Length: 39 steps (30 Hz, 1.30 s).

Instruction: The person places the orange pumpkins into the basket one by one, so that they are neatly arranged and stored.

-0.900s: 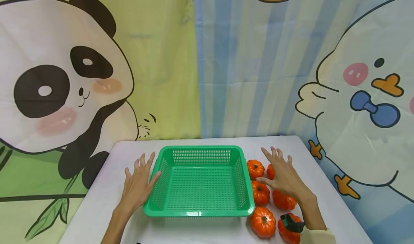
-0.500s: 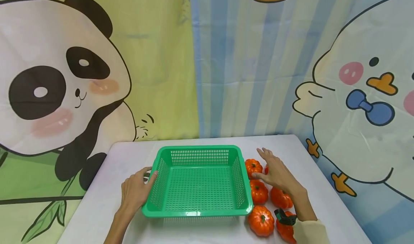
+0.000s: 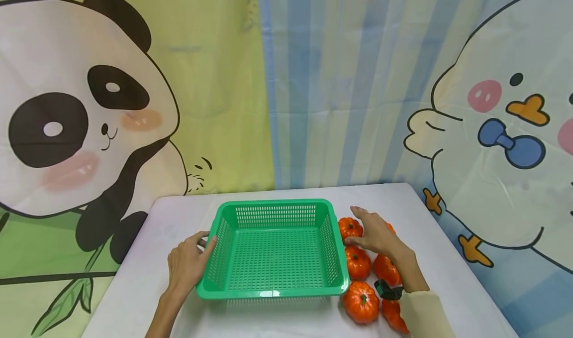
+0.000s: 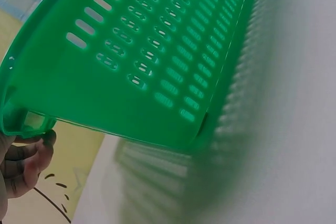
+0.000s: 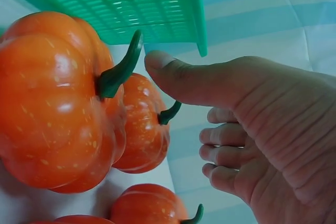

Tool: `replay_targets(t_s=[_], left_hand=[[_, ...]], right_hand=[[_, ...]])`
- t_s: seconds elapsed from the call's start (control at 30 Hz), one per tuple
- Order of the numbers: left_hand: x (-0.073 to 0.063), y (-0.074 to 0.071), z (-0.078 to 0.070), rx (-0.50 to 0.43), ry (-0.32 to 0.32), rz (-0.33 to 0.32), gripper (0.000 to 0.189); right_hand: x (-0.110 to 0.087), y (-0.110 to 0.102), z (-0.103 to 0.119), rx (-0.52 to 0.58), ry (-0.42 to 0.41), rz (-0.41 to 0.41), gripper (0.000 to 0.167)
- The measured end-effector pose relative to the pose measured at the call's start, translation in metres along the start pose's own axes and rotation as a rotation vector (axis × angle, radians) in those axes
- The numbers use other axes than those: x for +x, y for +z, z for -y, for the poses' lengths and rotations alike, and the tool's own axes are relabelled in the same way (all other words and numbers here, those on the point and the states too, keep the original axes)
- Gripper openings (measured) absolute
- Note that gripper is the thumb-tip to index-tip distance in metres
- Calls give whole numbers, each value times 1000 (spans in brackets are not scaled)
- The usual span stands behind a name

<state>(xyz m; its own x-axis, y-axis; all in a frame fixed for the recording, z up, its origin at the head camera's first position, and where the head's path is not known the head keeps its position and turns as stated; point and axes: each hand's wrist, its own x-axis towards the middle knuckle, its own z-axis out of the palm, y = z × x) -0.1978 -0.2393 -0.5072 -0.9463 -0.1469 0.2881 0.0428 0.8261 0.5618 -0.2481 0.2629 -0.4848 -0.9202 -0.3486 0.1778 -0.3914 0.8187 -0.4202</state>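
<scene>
A green plastic basket with slotted sides stands mid-table. My left hand grips its left rim, the thumb on top. In the left wrist view the fingers curl beneath the rim's corner. My right hand hovers over the far orange pumpkins, its fingers extended and holding nothing. Nearest to it are a far pumpkin and a middle pumpkin. In the right wrist view the thumb points toward a green-stemmed pumpkin, with a gap between them. Another pumpkin is mostly hidden behind the hand.
Close to the basket's right side, a near pumpkin sits on the white table. Farther right are another pumpkin and one partly covered by the sleeve. A cartoon-printed curtain hangs behind the table's far edge.
My left hand has gone from spread fingers beside the basket to gripping its left rim. The right hand has moved slightly left and lower over the far pumpkins. The basket stays in place.
</scene>
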Motion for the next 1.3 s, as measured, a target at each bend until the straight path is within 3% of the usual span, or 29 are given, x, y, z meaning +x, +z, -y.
replay_targets(t_s=[0.2,0.4,0.67,1.3], left_hand=[[1,2,0,-66,-7,-2,43],[0,3,0,-124,-44,9,42],[0,4,1,-161,-47,7,40],[1,5,0,-188,-51,-2,40]], right_hand=[[5,2,-1,19,31,45,97],[10,8,-5,26,2,80,90],[12,13,-11,30,-9,123,83],[17,20,-12,29,-1,100,75]])
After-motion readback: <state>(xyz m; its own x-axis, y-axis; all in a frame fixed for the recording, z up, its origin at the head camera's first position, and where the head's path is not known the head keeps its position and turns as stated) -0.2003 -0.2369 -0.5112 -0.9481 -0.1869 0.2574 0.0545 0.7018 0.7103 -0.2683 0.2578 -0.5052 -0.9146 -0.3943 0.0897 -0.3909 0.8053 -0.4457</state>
